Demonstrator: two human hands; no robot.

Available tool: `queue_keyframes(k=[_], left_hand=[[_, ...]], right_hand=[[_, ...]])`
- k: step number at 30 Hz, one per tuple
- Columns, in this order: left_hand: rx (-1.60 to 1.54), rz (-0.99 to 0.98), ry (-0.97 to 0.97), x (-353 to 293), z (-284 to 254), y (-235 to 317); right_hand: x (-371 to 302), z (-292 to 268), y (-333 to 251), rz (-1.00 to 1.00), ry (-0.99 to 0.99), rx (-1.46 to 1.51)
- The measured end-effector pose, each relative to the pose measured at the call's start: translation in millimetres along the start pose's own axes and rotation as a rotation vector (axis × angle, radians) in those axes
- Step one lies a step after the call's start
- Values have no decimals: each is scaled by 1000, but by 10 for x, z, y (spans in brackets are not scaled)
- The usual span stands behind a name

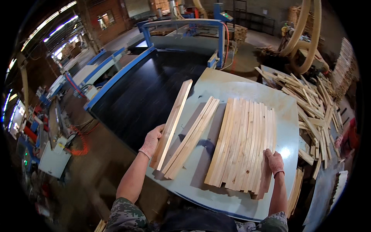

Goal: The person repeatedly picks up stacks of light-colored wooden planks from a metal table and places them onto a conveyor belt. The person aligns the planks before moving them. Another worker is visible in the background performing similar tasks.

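My left hand [153, 140], in a pinkish knit glove, is closed round a long wooden board [174, 123]. The board is tilted, at the boundary between the pale table and the dark belt. To its right, a narrow group of wooden strips [193, 137] lies at a slant on the table. Farther right is a wide row of strips [237, 143] laid side by side, their near ends uneven. My right hand [274, 161], gloved alike, grips a wooden strip [265, 178] at the row's right edge; part of its fingers is hidden.
Beneath the strips is a pale smooth table [286, 112]. A dark conveyor belt [143, 85] with blue side rails runs beyond it to a blue frame [181, 24]. A loose heap of wood strips [309, 100] is on the right, below thick hoses [303, 33]. Machinery [56, 154] stands left.
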State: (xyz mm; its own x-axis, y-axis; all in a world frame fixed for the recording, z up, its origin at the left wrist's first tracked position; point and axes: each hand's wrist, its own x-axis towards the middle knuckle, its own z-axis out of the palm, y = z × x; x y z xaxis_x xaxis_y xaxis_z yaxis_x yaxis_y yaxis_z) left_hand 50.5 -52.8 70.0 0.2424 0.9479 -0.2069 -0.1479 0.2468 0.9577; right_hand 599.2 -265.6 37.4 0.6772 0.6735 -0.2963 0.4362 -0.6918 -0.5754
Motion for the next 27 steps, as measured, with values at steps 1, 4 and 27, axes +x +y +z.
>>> queue_keyframes(k=[1,4,27], left_hand=[[-116,-68,-67,78,-94,-90],[93,-133,-65,330,-54,-315],[822,354,-322,436,-30,-626]], right_hand=[[24,37,19,10,21,6],[-30,151,55,35,81,46],[-688,957,-807,249,184,109]])
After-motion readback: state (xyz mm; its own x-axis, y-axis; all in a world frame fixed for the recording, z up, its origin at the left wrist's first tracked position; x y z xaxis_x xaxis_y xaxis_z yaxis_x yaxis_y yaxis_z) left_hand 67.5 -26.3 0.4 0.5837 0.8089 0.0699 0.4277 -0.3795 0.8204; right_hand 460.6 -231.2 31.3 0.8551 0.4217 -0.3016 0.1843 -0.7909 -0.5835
